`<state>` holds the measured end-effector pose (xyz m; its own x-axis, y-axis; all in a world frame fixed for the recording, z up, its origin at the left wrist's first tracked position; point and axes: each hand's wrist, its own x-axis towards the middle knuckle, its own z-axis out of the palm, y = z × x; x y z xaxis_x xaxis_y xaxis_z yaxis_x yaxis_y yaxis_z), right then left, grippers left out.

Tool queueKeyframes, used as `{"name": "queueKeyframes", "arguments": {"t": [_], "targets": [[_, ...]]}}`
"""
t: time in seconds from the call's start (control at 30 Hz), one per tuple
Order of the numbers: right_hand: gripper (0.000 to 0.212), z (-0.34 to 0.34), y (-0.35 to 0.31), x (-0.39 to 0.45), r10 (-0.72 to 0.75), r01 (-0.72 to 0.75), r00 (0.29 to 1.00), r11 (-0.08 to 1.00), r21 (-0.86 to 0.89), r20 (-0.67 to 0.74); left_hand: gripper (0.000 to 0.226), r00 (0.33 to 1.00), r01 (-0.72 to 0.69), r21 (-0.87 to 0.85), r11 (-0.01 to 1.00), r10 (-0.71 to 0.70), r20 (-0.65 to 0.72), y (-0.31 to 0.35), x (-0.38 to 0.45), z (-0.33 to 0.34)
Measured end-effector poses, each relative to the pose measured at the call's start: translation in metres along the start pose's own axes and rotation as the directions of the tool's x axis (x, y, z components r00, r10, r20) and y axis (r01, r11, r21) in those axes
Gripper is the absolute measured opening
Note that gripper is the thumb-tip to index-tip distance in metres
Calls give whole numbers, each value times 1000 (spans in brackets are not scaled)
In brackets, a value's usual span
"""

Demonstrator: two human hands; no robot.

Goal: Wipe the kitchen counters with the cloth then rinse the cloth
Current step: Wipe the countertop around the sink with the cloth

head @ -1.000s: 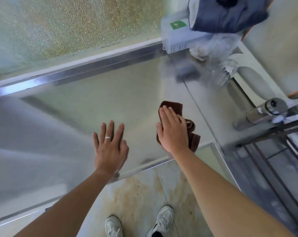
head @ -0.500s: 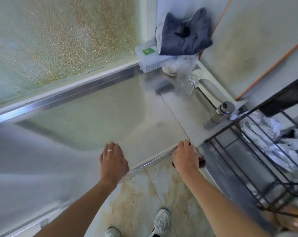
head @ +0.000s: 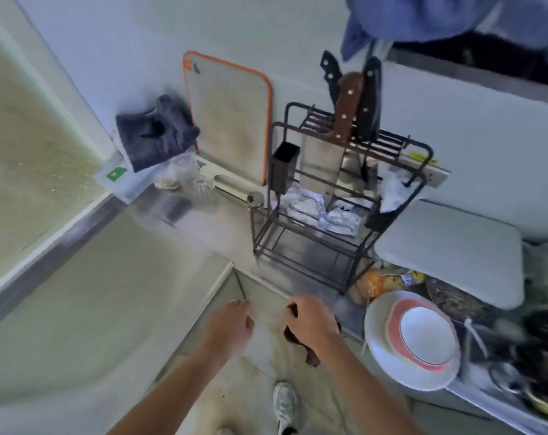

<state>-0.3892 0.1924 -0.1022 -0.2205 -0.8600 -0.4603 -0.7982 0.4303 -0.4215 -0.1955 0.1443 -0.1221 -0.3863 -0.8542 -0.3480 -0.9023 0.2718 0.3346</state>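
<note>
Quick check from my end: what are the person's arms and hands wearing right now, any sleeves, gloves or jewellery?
Both forearms are bare, with no sleeves in view and no gloves. The left hand and right hand are bare too. No watch or wristband shows on either wrist. The picture is too blurred to tell whether any finger carries a ring.

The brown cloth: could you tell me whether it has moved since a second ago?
Yes. The brown cloth has come off the counter, toward the person, and now hangs past its front edge in the right hand.

Head camera looks steeply down over the counter corner, close.
</note>
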Motion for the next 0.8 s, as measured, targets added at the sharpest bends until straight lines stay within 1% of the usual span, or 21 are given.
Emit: {"name": "queueKeyframes", "arguments": {"t": [0.1, 0.2, 0.33, 0.43, 0.53, 0.63, 0.67, 0.73, 0.8], "targets": [[25, -8, 23, -18, 102, -92, 991, 989, 115, -82, 18, 990, -132, 16, 991, 131, 44, 31, 18, 7], [27, -6, 48, -44, 241, -210, 959, 958, 194, -151, 21, 956, -282, 44, 958, 278, 90, 63, 30, 21], [32, 2, 87, -94, 427, -353, 870, 889, 292, -247, 18, 849, -513, 137, 847, 478, 223, 118, 19, 47], [28, 7, 122, -136, 520, -422, 798, 843, 332, -305, 14, 751, -648, 124, 752, 602, 273, 160, -1, 70], [26, 10, 165, -174, 613, -487, 715, 782, 389, -337, 8, 638, -762, 100, 640, 714, 289, 210, -27, 96], [26, 16, 221, -209, 688, -517, 620, 720, 463, -378, 14, 516, -849, 55, 526, 800, 305, 268, -55, 129], [26, 18, 243, -219, 705, -517, 585, 705, 486, -401, 17, 489, -865, 59, 498, 811, 322, 287, -64, 141], [24, 25, 289, -238, 736, -505, 492, 676, 536, -465, 17, 439, -894, 75, 442, 828, 349, 327, -78, 167], [23, 32, 338, -251, 753, -504, 378, 655, 562, -539, 14, 396, -914, 79, 398, 835, 382, 366, -91, 193]]}}
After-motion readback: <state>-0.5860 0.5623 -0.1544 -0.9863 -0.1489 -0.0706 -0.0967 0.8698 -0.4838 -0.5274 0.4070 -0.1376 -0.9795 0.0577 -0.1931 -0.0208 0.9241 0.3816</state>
